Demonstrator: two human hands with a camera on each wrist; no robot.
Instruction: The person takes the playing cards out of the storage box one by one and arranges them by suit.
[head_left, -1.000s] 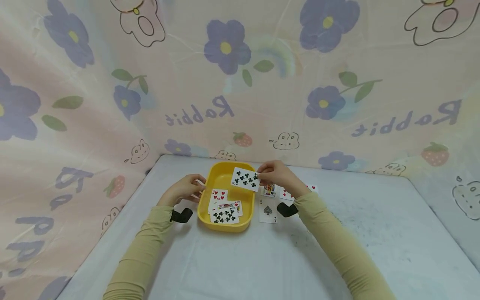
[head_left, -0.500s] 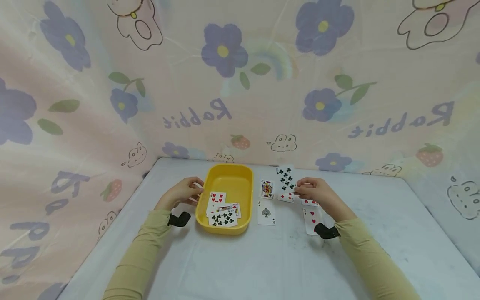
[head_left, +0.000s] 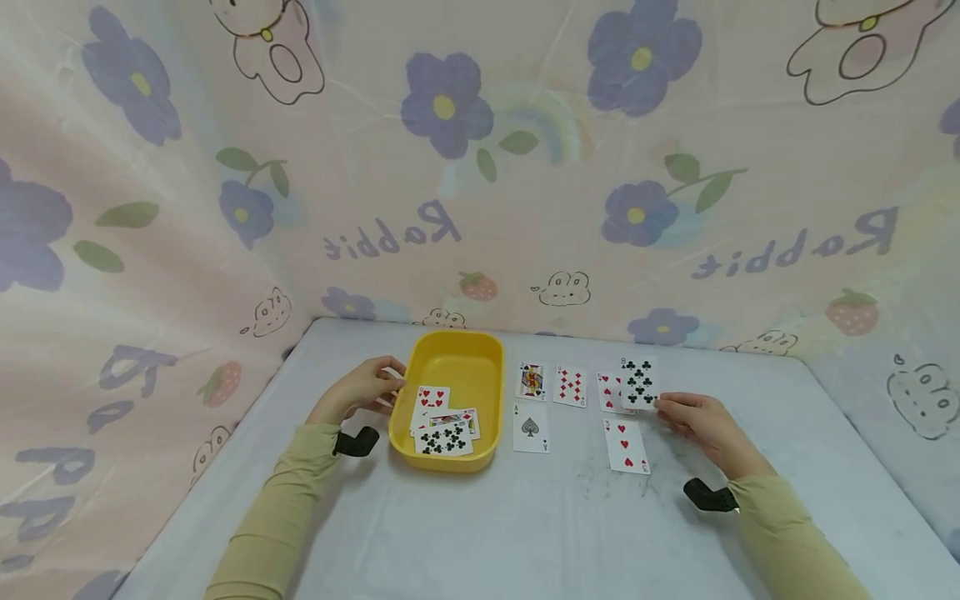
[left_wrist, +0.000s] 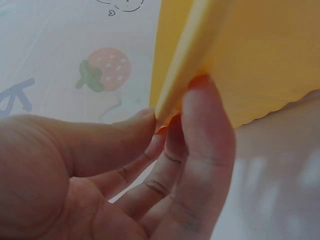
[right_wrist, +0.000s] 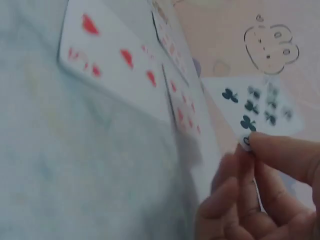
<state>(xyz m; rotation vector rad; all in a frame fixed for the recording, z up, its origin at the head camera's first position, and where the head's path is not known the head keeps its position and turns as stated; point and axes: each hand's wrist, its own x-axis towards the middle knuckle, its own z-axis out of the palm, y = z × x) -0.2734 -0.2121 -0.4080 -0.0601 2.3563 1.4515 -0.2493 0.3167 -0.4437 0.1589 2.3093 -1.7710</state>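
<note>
My right hand (head_left: 708, 429) pinches the eight of clubs (head_left: 640, 383) by one corner between thumb and fingers. The card is held up over the right end of the row, partly covering a heart card (head_left: 609, 394). Just below lies the three of hearts (head_left: 626, 446). At the left, my left hand (head_left: 363, 392) holds the side of a yellow tray (head_left: 491, 417); in the left wrist view, thumb and fingertips pinch its rim (left_wrist: 182, 55). Inside the tray, several face-up cards overlap, a club card (head_left: 444, 439) on top.
Right of the tray lie a face card (head_left: 532, 380), the nine of diamonds (head_left: 570, 387) and, nearer, the ace of spades (head_left: 531, 427). A white cloth covers the table (head_left: 525, 533). A patterned curtain (head_left: 525, 208) stands behind and at the sides.
My right hand has carried the eight of clubs from over the tray to the right, past the face card and the diamonds; the card has turned upright. My left hand stays at the tray.
</note>
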